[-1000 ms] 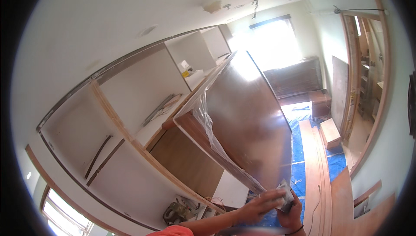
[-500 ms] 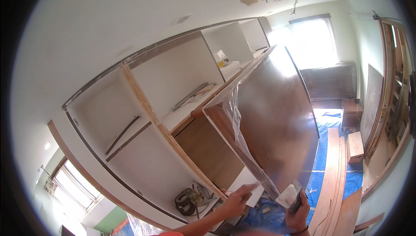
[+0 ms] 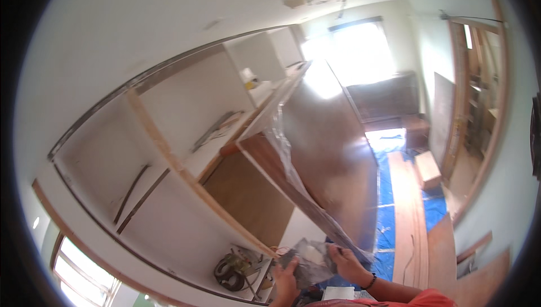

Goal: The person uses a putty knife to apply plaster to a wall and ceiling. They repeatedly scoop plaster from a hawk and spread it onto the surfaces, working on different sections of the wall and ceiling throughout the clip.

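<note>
Low in front of me, a crumpled grey sheet (image 3: 309,266) with a pale patch is stretched between my two hands. My left hand (image 3: 285,280) grips its left edge, thumb on top. At its right edge my right hand (image 3: 348,266) is closed on it, a dark bracelet at the wrist. I cannot tell whether the sheet is paper or plastic. Just beyond the hands stands a large glossy brown wood panel (image 3: 332,143), tilted, with clear plastic film (image 3: 282,149) along its near edge.
To the left is a built-in white cabinet (image 3: 186,109) with wooden uprights. A greenish power tool (image 3: 230,270) sits in its lower compartment. Long wood planks (image 3: 407,217) lie on a blue tarp (image 3: 385,225) at the right, near a wooden box (image 3: 428,170). A bright window (image 3: 360,50) is at the far end.
My left hand has come to the grey sheet and taken hold of it. The piece, earlier in my right hand alone, is now spread between both hands. The view has shifted right.
</note>
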A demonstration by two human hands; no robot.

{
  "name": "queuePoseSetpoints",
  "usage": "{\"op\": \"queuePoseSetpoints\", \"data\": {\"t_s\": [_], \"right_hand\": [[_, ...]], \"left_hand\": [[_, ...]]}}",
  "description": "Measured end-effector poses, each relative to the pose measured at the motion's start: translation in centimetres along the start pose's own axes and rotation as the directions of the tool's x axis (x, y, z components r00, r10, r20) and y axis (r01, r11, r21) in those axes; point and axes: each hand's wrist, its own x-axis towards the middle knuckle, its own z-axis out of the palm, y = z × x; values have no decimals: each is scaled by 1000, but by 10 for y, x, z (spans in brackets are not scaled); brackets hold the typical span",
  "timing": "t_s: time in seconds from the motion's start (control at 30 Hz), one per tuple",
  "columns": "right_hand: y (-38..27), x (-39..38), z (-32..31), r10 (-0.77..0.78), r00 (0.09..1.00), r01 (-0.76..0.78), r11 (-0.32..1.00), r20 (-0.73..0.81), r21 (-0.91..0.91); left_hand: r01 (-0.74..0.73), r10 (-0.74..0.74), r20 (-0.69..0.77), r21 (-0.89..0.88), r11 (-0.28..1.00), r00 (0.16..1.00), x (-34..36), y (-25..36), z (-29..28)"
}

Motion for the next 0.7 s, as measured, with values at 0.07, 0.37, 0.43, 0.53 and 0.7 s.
{"op": "queuePoseSetpoints", "data": {"t_s": [0.07,0.37,0.43,0.53,0.7], "right_hand": [[-7,-15,0,89,987,-68,986,132,-153],[40,-29,35,284,953,-241,494,107,835],[42,-27,36,292,950,-242,472,109,848],[33,-26,29,314,946,-240,498,84,833],[13,-24,7,335,942,-193,576,-14,794]], "left_hand": [[-107,105,-24,-150,983,994,-7,15,-2],[-905,620,758,-96,414,203,-2,-14,-60],[-987,513,851,-154,43,-110,29,-42,-62],[-978,347,922,-117,-174,-172,70,-61,-77],[-937,226,923,255,240,310,95,-49,-82]]}}
